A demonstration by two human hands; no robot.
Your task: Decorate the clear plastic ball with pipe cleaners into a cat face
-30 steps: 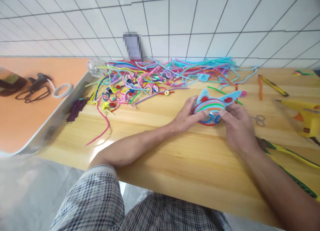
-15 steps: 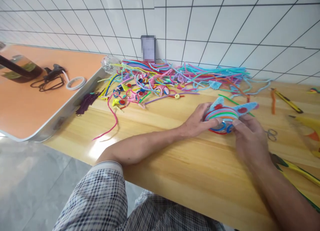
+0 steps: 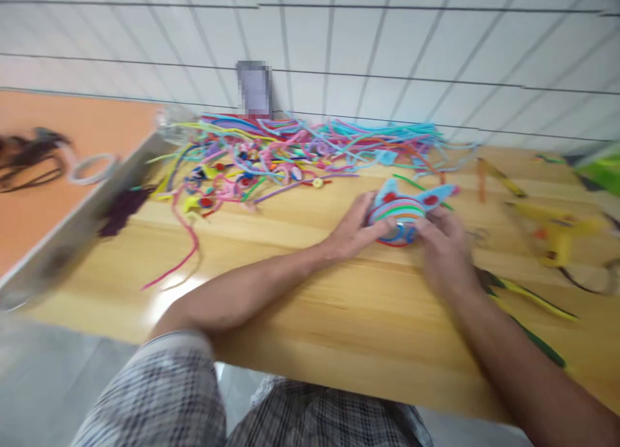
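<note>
A round craft piece of coiled coloured pipe cleaners, with two light-blue ears bearing red spots, rests on the wooden table. My left hand grips its left side, fingers curled on the rim. On the right side my right hand pinches its lower edge. The picture is smeared by head motion.
A heap of loose coloured pipe cleaners lies behind the piece along the tiled wall. A yellow glue gun lies at the right, green and yellow stems near my right forearm. An orange table with a tape roll stands at the left.
Both hands stay on the craft piece. The view has swung and blurred; the glue gun has come further into sight at the right.
</note>
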